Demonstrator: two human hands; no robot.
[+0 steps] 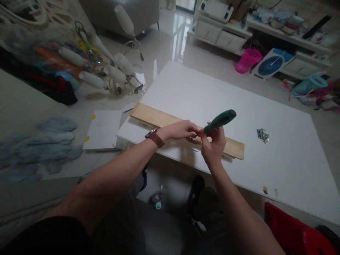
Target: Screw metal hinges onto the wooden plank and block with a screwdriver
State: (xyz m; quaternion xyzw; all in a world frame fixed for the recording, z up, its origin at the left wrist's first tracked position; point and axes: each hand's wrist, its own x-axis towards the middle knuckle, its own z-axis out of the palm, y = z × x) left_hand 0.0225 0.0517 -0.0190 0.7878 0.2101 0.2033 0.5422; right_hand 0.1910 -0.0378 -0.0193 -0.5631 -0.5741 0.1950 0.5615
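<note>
A screwdriver with a green handle point(220, 120) slants across my right hand point(214, 143), whose fingers are closed around its lower part. My left hand point(183, 129), with a brown-strapped watch at the wrist, pinches its fingertips together by the screwdriver's tip; whatever is between them is too small to make out. Beneath both hands a long wooden board point(156, 116) lies across the white tabletop point(186, 83). A small metal fitting point(194, 140) sits at the board's near edge, just under my fingertips, partly covered by them. A thin dark piece point(195, 150) rests nearby on the white surface.
On the right of the tabletop lies a pile of metal pieces point(262, 135), and two small items, one a brownish piece point(265, 190), are near the front edge. A lamp with white shades point(117, 74) stands at the left. Below is a clear bottle point(157, 200); a red object point(294, 230) is lower right.
</note>
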